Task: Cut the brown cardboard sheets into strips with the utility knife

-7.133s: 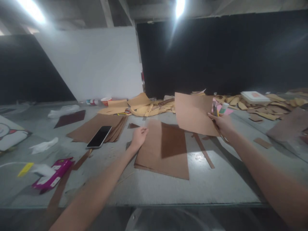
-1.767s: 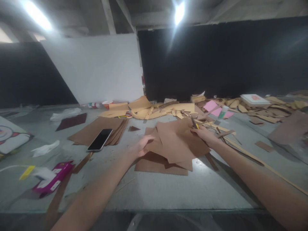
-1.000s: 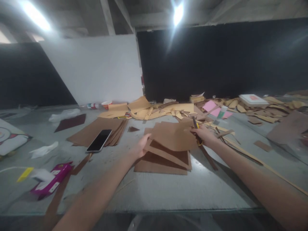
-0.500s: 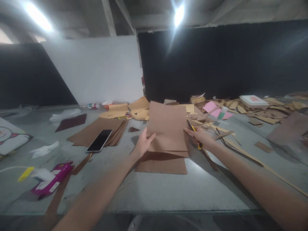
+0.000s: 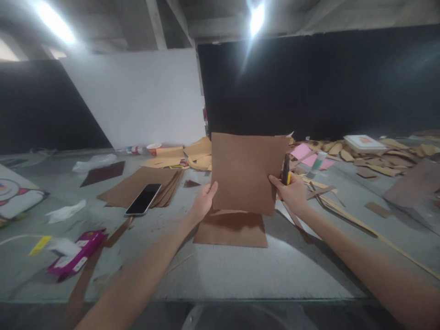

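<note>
Cardstock sheet [image 5: 245,174], raised right of the smartphone [image 5: 143,200], fingers of left hand [image 5: 203,202] and right hand [image 5: 294,193] clamped on its side edges, the latter also clasping a yellow-and-black tool [image 5: 285,172], looks light, bendable, easily creased, best held by those edges.

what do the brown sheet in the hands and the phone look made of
Brown rectangular leather-like sheet: matt, perhaps leather or card; even colour, no shine. Black rectangular phone: probably a glass screen, dark and smooth; pale rim, metal or plastic.
</note>
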A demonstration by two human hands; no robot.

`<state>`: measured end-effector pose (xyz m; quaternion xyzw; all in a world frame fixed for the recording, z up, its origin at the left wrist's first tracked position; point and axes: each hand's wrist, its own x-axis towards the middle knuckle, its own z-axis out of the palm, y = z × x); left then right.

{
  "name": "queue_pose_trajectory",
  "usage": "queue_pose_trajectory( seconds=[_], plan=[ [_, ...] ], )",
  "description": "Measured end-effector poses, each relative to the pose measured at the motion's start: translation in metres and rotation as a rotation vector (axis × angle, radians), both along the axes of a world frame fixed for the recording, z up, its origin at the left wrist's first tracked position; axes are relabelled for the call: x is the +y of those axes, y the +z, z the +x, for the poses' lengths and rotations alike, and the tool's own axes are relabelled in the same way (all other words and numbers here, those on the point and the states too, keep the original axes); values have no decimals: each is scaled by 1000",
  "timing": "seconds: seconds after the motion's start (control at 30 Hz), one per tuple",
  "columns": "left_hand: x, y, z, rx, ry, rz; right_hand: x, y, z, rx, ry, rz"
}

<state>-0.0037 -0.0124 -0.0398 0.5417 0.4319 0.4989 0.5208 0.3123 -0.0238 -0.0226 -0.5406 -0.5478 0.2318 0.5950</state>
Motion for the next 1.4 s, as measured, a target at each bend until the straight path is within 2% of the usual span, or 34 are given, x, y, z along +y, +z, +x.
queue_pose_trajectory(
  seconds=[0.1,0.17,0.23,0.33,0.53,0.73,0.97,1.1,1.23,1.4],
  plan=[
    [-2,3,-1,58,20,198,-4,2,-1,-39,-45,110],
    [-3,6,0,75,-15,235,-6,1,-2,-72,-63,156],
    [-4,8,0,83,-13,221,-7,0,-3,-95,-81,177],
    [-2,10,0,96,74,182,-8,-2,-4,-93,-77,189],
    [10,1,-9,172,146,195,-8,-7,-3,-58,23,134],
    [14,-3,-13,185,64,252,-4,-9,0,-91,52,139],
    [12,-3,-12,200,31,291,-1,-14,2,-150,42,155],
    [17,-9,-14,243,-12,337,1,-18,2,-158,39,147],
    [26,-18,-16,266,13,363,3,-19,2,-119,40,194],
    [30,-25,-16,220,-19,364,3,-19,1,-118,40,212]
  ],
)
